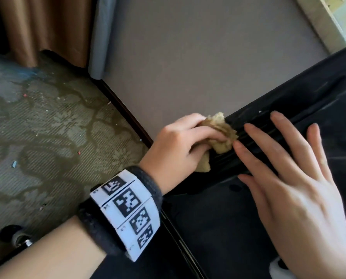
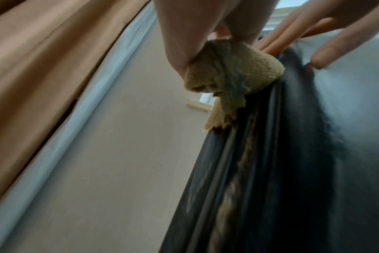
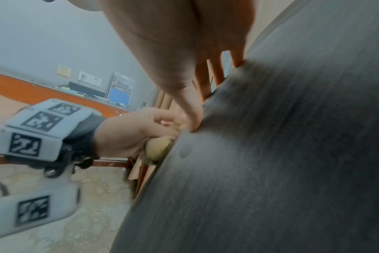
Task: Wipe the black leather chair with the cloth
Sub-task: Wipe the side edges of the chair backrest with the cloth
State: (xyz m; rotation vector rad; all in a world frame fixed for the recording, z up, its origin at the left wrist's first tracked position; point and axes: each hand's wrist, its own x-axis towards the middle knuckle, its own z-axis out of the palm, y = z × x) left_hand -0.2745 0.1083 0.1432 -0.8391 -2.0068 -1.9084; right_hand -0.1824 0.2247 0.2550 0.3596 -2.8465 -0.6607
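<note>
Head view: left hand (image 1: 180, 143) bunches a tan cloth (image 1: 221, 133) against the ribbed edge of the black leather chair (image 1: 218, 214), at the middle of the frame.

Fingers of the left hand are curled round the cloth, which is crumpled, with a coarse woven texture and a frayed, zigzag edge in the left wrist view (image 2: 231, 73). It touches the smooth, slightly shiny parallel ridges of the chair border (image 2: 249, 154). Right hand (image 1: 293, 178) lies flat on the leather at lower right, fingers straight and spread, tips near the cloth. A grey band with white square-patterned markers (image 1: 127, 210) wraps the left wrist. A patterned, dirty carpet (image 1: 47, 137) fills the left, with brown pleated curtain (image 1: 47, 27) at upper left.
</note>
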